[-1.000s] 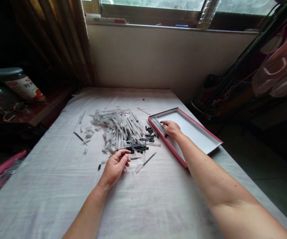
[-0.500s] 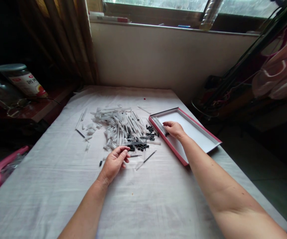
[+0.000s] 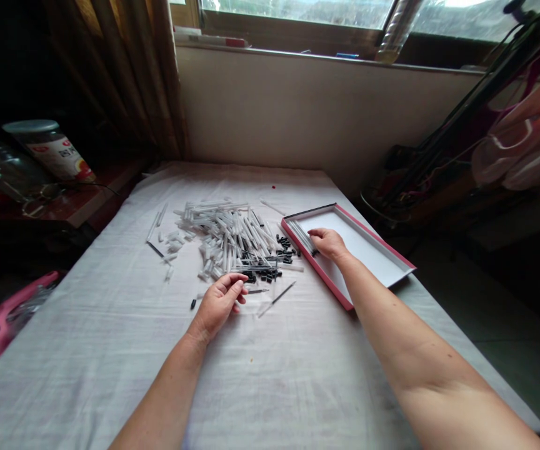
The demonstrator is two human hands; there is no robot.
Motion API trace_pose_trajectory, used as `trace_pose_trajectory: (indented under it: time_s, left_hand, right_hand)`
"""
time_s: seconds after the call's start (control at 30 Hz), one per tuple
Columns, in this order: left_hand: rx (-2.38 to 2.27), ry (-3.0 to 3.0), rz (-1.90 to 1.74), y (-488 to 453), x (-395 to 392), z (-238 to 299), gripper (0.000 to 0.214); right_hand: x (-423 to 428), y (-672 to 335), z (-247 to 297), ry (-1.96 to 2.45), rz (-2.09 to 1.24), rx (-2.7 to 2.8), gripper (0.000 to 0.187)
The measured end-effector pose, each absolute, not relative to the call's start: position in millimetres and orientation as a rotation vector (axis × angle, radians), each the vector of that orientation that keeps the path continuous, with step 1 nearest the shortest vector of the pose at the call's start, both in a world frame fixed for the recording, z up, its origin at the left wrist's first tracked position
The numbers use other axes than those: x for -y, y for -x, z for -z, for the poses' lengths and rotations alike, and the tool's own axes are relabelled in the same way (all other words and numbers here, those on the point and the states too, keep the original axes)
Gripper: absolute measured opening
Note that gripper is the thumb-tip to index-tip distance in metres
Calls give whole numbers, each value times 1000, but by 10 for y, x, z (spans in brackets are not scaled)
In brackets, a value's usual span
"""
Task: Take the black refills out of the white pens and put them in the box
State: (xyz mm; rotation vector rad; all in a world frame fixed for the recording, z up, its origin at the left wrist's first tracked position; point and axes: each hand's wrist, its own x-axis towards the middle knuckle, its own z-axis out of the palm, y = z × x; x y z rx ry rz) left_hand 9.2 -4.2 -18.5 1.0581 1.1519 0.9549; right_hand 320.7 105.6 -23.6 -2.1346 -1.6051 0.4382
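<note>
A heap of clear pen barrels and small black caps [image 3: 232,240] lies mid-table on a white cloth [image 3: 110,350]. My left hand [image 3: 218,304] rests at the heap's near edge, fingers curled together around a thin part I cannot make out. A thin refill [image 3: 277,300] lies loose just right of it. My right hand [image 3: 329,242] is inside a shallow pink-rimmed white box [image 3: 382,259], fingertips pressed on a row of pens [image 3: 304,237] laid along its left wall.
A labelled jar [image 3: 52,150] stands on a dark side table at the left, a pink plastic item [image 3: 5,312] below it. A curtain [image 3: 129,75] and windowsill lie behind. Clothing and a dark stand [image 3: 485,100] crowd the right.
Both hands stay almost where they were; the left hand's fingers shift slightly at the heap's edge. The view has drifted a little to the left.
</note>
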Motion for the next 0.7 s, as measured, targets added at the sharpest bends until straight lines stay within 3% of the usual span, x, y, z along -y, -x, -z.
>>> trace_pose_trajectory:
  time_s: [0.3,0.5,0.7]
  left_hand:
    - [-1143,-1059,-954,-82,31,206,49]
    - [-1145,-1069,-947,-85,40,201,48]
    - [-1144,-1063,-948,-83,39,186,48]
  right_hand:
    - [-976,-2948,-18,2156,-277,1705,34]
    - [-837,-2503,-89,2055,-26,2086,27]
    - [-807,-2269,-79,2158,-9,2239,27]
